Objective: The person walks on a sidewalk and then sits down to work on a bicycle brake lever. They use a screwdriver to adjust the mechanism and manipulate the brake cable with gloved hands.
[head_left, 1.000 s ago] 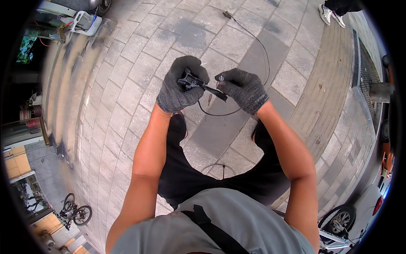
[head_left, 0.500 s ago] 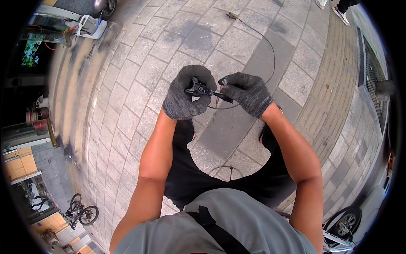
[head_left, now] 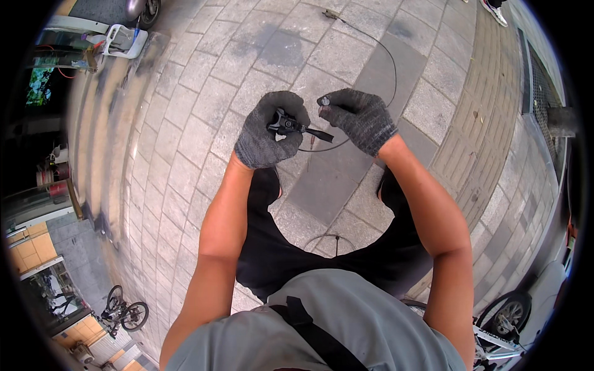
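My left hand [head_left: 272, 131], in a dark grey knitted glove, is closed around a black bicycle brake lever [head_left: 286, 125]. Its blade points right, past my fingers. Level with it on the right, my gloved right hand [head_left: 362, 120] pinches a small silver metal piece [head_left: 325, 101] between thumb and fingertips. A gap separates this piece from the lever. Behind and below the hands, a thin black cable [head_left: 396, 71] curves over the paving; whether it joins the lever is hidden by my left hand. Below the lever's blade shows a thin reddish-handled tool [head_left: 312, 143], partly covered.
Another cable loop [head_left: 322, 236] lies between my feet. Grey stone paving [head_left: 204, 117] spreads all around. Steps [head_left: 111, 142] rise on the left, with a white plastic stool [head_left: 125, 42] above. Bicycles [head_left: 124, 312] stand lower left and lower right [head_left: 495, 346]. Another person's shoe [head_left: 495, 12] shows at the upper right.
My right hand has drawn slightly up and away from the lever's tip, so the gap between them is wider. The left hand keeps its hold. The view has shifted a little.
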`<state>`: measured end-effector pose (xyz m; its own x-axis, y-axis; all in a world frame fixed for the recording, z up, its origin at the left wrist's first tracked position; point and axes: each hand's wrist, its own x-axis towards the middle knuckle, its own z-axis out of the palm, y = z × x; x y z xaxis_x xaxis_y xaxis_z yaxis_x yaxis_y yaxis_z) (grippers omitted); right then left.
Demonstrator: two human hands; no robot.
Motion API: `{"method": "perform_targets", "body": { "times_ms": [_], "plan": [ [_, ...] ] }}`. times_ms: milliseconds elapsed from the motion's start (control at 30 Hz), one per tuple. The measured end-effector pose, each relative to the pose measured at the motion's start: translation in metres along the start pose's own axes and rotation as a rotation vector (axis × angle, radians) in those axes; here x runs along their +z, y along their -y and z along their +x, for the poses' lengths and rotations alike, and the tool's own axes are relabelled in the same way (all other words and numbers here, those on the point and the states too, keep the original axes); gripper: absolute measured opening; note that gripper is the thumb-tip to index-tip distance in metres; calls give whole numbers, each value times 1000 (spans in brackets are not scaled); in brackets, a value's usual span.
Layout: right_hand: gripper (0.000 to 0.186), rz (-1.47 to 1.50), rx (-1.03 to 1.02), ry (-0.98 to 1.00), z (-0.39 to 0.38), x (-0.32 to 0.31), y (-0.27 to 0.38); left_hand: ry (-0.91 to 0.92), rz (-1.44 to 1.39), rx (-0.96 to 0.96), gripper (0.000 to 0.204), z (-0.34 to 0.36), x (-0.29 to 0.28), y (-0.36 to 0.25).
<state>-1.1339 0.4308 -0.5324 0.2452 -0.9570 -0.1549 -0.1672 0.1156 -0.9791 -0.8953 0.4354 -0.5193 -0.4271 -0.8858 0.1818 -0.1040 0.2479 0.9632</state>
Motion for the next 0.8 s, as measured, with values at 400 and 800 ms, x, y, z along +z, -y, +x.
{"method": "perform_targets", "body": {
  "times_ms": [400, 800],
  "plan": [
    [31, -12, -76, -23, -3, 0, 2, 32, -27, -43, 44, 6, 7, 0],
    [27, 135, 38, 12, -6, 5, 14, 45, -8, 5, 46, 5, -1, 11]
  ]
}}
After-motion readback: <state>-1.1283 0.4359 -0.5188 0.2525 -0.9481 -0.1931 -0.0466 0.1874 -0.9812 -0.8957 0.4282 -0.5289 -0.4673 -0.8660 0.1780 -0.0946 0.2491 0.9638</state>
